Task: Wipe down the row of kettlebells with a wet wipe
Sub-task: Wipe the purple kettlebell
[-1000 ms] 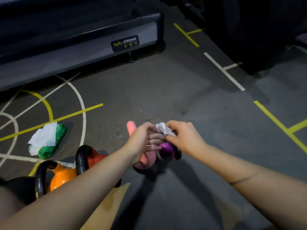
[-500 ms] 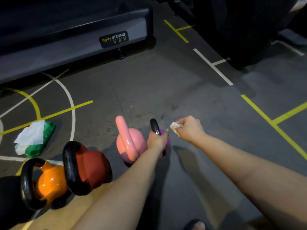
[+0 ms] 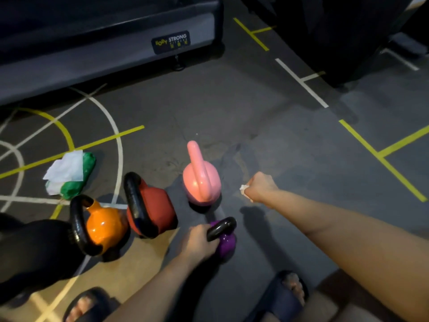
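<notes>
A row of kettlebells stands on the gym floor: a black one (image 3: pixel 27 247) at the left edge, an orange one (image 3: pixel 102 226), a red one (image 3: pixel 153 210) and a pink one (image 3: pixel 200 180). My left hand (image 3: pixel 197 242) grips the black handle of a small purple kettlebell (image 3: pixel 226 242), held close to me in front of the pink one. My right hand (image 3: pixel 260 187) is clenched around a crumpled white wet wipe (image 3: pixel 243 188), to the right of the pink kettlebell and apart from it.
A green pack of wipes (image 3: pixel 72 175) with a white sheet on top lies on the floor at left. A dark machine base (image 3: pixel 104 54) labelled BODY STRONG runs along the back. My feet in dark slides (image 3: pixel 287 291) are at the bottom.
My left hand took the purple kettlebell by its handle and pulled it toward me, away from the pink one. My right hand moved right with the wipe.
</notes>
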The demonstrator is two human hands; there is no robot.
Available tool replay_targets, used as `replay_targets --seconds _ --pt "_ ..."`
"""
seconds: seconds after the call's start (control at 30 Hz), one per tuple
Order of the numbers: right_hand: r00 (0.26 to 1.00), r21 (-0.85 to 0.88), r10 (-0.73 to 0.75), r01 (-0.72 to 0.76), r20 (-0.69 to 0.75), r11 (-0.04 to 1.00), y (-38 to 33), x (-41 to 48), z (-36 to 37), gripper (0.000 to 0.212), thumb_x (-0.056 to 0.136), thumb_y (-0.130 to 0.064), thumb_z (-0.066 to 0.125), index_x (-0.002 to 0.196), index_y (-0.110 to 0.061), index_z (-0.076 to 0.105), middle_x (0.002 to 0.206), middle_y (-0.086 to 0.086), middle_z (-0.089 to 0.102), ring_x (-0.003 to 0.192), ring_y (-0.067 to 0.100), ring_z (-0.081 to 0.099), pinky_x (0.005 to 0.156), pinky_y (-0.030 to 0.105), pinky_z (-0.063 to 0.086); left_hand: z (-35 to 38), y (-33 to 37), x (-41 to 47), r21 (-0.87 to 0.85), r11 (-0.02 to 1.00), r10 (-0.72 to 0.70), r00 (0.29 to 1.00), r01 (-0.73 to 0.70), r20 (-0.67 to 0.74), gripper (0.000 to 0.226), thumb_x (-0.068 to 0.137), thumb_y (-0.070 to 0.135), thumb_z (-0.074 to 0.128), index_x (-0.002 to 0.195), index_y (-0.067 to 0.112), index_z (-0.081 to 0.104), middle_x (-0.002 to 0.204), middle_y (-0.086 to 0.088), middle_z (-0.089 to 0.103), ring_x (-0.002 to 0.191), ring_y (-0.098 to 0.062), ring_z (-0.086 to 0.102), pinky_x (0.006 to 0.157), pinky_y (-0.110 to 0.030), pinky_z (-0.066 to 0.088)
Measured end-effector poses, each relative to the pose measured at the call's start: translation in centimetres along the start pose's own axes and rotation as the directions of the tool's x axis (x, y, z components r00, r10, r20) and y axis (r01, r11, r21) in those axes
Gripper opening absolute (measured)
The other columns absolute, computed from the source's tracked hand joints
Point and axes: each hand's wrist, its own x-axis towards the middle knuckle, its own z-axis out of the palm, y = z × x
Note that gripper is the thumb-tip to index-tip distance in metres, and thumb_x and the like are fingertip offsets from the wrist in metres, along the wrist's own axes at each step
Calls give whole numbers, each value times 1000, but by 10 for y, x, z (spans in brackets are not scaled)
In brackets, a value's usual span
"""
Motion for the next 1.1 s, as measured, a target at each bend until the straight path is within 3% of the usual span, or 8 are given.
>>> replay_targets --seconds 0.1,0.27,0.33,0.43,0.67,0.8,0.9,1.1 --pt "999 -37 -14 16 45 999 -13 -21 18 32 89 -34 69 93 -3 71 95 16 69 95 32 69 75 29 51 -3 -42 -15 -64 998 -6 1000 5 -22 17 80 33 66 89 19 72 86 -6 75 90 -25 70 72 -31 47" --pt "996 190 -39 23 80 981 8 -72 98 30 91 -39 68 70 -18 74 66 3 65 73 15 67 66 25 48 0 -74 -28 -260 966 8 1000 -13 -17 28 84 17 67 61 24 53 65 2 63 77 -20 67 63 -31 41" --pt "1000 281 13 -10 -7 960 22 -95 139 27 93 -39 66 74 -22 77 75 4 72 86 19 69 76 27 50 -1 -85 -29 -289 957 5 1000 -6 -4 27 84 15 66 62 24 54 67 3 62 75 -16 64 65 -31 42" --pt "992 437 48 8 -117 899 17 -111 171 25 94 -20 61 113 -25 76 111 5 75 109 24 67 94 29 50 1 -90 -29 -349 937 20 1000 -17 5 19 79 23 64 61 23 55 70 -3 67 76 -23 67 66 -33 47" --pt "996 756 -41 85 -78 649 21 -119 167 21 96 -18 65 113 -22 77 112 -9 74 107 5 67 97 28 49 5 -92 -31 -347 938 14 999 -1 34 10 79 26 64 81 18 70 85 -9 75 89 -28 70 74 -31 50" --pt "982 580 -72 160 -172 799 22 -116 168 22 95 -20 65 112 -30 76 103 -20 71 100 -4 63 92 17 45 2 -93 -31 -337 942 43 996 -13 80 18 73 32 61 83 19 69 87 -8 75 91 -27 70 77 -32 51" --pt "988 416 29 37 -151 909 28 -100 174 18 94 -28 66 107 -24 79 87 -4 75 94 12 68 86 27 52 3 -92 -34 -300 953 86 987 -42 137 25 72 30 61 89 14 72 91 -13 75 92 -30 70 77 -34 52" --pt "996 804 -24 84 -86 588 10 -104 170 25 95 1 60 105 -14 77 103 1 76 98 14 69 94 29 52 2 -95 -33 -296 955 22 994 11 108 22 76 26 63 93 17 74 91 -9 75 91 -28 69 78 -31 52"
